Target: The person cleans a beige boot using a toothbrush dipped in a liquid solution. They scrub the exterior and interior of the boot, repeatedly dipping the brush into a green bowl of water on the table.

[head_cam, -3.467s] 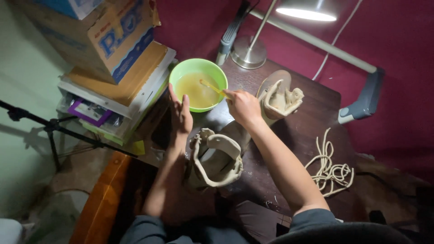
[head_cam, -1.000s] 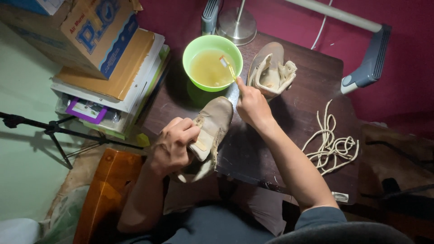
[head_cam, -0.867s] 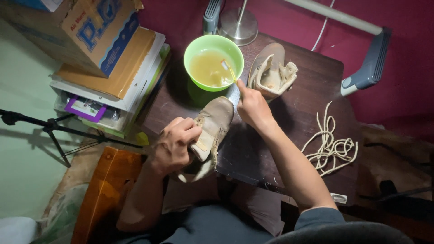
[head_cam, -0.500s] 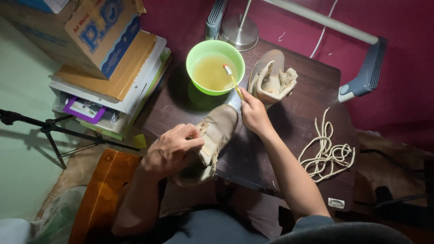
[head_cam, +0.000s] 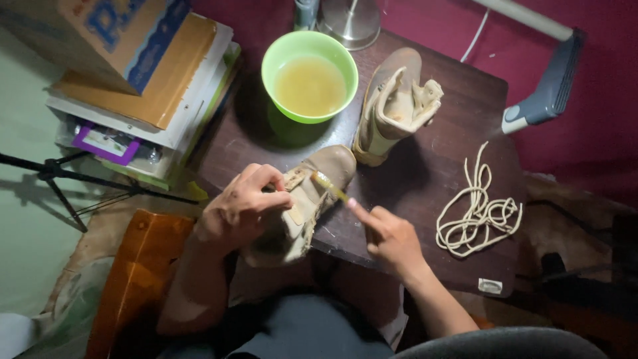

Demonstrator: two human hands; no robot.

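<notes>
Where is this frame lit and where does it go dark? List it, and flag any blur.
Head view: light falls brightest on the green bowl and the standing boot; the bowl throws a dark shadow toward the person. The bottom and right edges sink into murk. The left hand and right hand look slightly soft, as does the toothbrush.

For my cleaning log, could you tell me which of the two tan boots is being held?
The near boot, gripped by the left hand and brushed by the right hand; the other boot lies untouched beside the green bowl.

Two boots [head_cam: 312, 199], one bowl [head_cam: 310, 76], one brush [head_cam: 330, 187]
</notes>
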